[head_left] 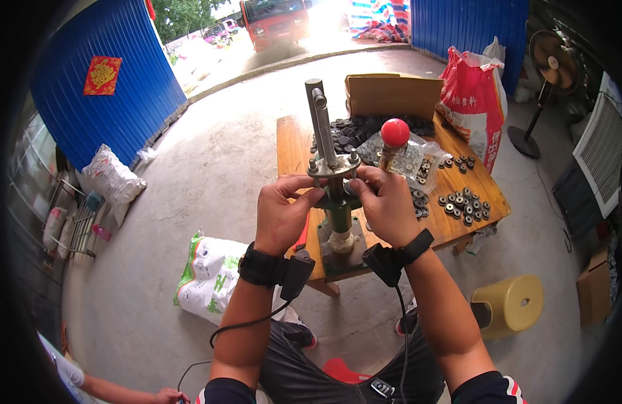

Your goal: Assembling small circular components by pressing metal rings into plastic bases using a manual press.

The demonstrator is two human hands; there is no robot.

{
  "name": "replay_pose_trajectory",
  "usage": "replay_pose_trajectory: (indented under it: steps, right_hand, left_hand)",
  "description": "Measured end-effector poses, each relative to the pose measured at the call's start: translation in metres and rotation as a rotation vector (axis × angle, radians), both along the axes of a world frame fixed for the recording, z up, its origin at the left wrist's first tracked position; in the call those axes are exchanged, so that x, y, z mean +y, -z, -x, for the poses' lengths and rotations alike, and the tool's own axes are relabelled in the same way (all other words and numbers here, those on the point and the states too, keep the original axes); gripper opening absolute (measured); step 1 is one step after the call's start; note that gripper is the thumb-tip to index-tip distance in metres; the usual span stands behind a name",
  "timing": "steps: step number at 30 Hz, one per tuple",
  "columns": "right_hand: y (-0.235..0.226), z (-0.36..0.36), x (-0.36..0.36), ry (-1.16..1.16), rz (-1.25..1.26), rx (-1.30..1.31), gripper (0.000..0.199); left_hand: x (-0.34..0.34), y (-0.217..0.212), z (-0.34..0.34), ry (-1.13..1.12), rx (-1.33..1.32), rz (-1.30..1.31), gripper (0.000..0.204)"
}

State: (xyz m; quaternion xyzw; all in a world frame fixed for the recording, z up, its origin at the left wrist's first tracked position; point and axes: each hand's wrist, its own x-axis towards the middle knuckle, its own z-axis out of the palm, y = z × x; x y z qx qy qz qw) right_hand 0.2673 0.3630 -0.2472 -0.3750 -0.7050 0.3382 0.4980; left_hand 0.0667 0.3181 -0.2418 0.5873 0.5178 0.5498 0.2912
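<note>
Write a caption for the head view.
Left hand and right hand at a press on a wooden table, near round parts.

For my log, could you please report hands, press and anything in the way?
Left hand, right hand at green metal hand press; grip contents unclear. Press upright on brown wooden table. Red ball knob beyond right hand.

Left hand [282, 210] and right hand [391, 207] at press [338, 219], one per side; wheels [467, 205] loose on table [292, 149], box [390, 95] behind.
</note>
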Motion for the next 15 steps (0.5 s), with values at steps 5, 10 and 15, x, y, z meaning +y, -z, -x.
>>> replay_pose_trajectory:
  steps: [5, 10, 15]
  right_hand:
    - [0.009, 0.006, -0.001, 0.115, -0.064, 0.096, 0.018]
    - [0.012, 0.011, 0.002, 0.178, -0.077, 0.055, 0.017]
    - [-0.003, 0.005, -0.005, 0.203, -0.116, -0.090, 0.022]
  left_hand:
    - [0.009, 0.008, 0.004, -0.009, 0.010, -0.022, 0.024]
    - [0.010, 0.006, 0.001, -0.027, -0.032, -0.051, 0.022]
    - [0.010, 0.006, 0.000, -0.008, -0.089, 0.008, 0.022]
